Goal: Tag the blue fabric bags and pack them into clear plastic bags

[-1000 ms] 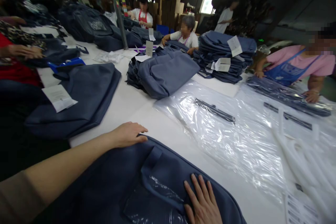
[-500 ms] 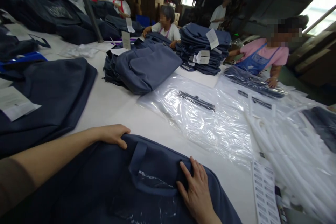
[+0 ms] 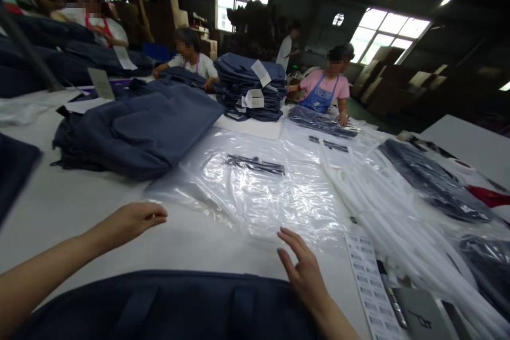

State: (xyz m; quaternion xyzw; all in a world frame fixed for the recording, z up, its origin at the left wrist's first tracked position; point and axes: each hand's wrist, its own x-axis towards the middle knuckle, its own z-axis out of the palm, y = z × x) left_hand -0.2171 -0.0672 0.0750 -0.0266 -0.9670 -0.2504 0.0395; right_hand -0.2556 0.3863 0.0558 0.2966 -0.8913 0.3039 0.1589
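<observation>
A dark navy bag [image 3: 195,303] lies along the lower edge of the view, two strap-like strips on its top. My left hand [image 3: 133,223] hovers over the white table beyond the bag, nothing in it, its fingers loosely bent with a gap at the thumb. Above the bag's far right edge is my right hand [image 3: 305,271], empty, fingers stretched forward and thumb apart. Beyond both hands lies a stack of clear plastic bags [image 3: 255,196] with a dark printed strip. Neither hand appears to touch the plastic.
Another navy bag [image 3: 147,127] overlaps the plastic's left side. Farther back stands a pile of tagged navy bags [image 3: 251,85]. At right lie white foam-like tubes [image 3: 382,212], a label sheet [image 3: 368,281] and a marker pen [image 3: 392,295]. Several people work across the white table [image 3: 191,244].
Both hands have left the navy bag and moved forward. The bag sits lower in view, nearer me. My view has turned to the right.
</observation>
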